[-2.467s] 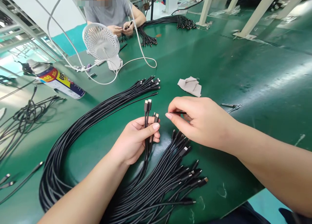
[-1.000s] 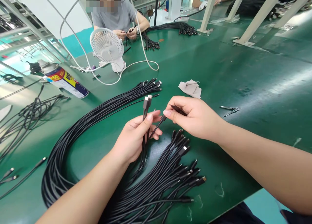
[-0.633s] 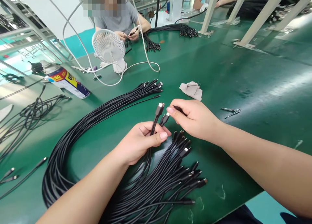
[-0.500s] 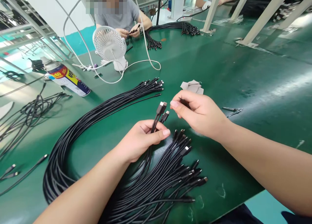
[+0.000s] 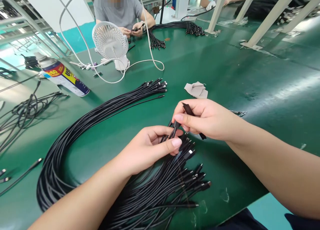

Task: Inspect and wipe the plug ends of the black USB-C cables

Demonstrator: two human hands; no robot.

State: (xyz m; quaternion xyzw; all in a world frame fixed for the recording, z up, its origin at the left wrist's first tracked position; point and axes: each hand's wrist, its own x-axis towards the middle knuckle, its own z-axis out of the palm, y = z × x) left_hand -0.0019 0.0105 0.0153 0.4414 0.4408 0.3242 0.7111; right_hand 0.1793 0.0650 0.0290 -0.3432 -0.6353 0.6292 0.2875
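Observation:
My left hand (image 5: 152, 145) is closed around a few black USB cables (image 5: 172, 134) just below their plugs. My right hand (image 5: 200, 118) pinches one of these plugs (image 5: 177, 124) between thumb and forefinger, right above the left fingers. A dark, flat, stick-like object (image 5: 189, 110) is tucked through the right hand, one end poking up and the other out below the palm; its kind I cannot make out. Under both hands lies a big bundle of black cables (image 5: 150, 190), its plugs (image 5: 197, 178) fanned out to the right. The bundle curves round to more plug ends (image 5: 160, 84) farther back.
Left of the bundle stand a spray can (image 5: 67, 78) and a white fan (image 5: 110, 41) with its white cord. A grey cloth (image 5: 196, 89) and thin metal tools (image 5: 239, 113) lie beyond my right hand. Across the green table a person (image 5: 120, 13) handles cables.
My right hand has come down and left onto the plugs above my left hand and now grips one. The dark stick shows more clearly. The view has shifted slightly.

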